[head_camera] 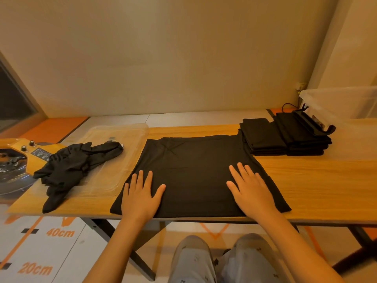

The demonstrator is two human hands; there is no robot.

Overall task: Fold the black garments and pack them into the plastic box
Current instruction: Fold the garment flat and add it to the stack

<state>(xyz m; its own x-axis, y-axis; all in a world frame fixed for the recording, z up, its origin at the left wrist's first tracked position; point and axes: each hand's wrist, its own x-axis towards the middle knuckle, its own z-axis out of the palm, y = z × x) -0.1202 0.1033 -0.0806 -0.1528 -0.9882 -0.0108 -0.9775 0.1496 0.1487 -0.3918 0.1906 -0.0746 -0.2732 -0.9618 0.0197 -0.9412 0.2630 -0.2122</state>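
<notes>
A black garment [193, 170] lies spread flat on the wooden table [318, 190], right in front of the person, its near edge along the table's front edge. Both hands rest on its near part, palms down. The left hand [140, 195] lies near the garment's left edge with its fingers straight and slightly spread and the thumb out to the side. The right hand [252, 188] lies toward the right edge in the same way, fingers straight and fanned. Neither hand has hold of anything; they only lie flat on the cloth.

To the left, a crumpled garment [75, 162] lies partly on a clear plastic lid [126, 137], with one end trailing off it onto the table toward the front edge. At the far right of the table, two stacks of folded black cloth stand side by side, touching: the left stack [263, 137] just beside the spread garment's far right corner, the right stack [304, 139] beyond it. A black hanger-like piece [315, 124] lies on the right stack. The clear plastic box [346, 103] stands at the far right, just behind the stacks; what it holds cannot be told.

Below the table, the person's knees [222, 258] show in light trousers.
</notes>
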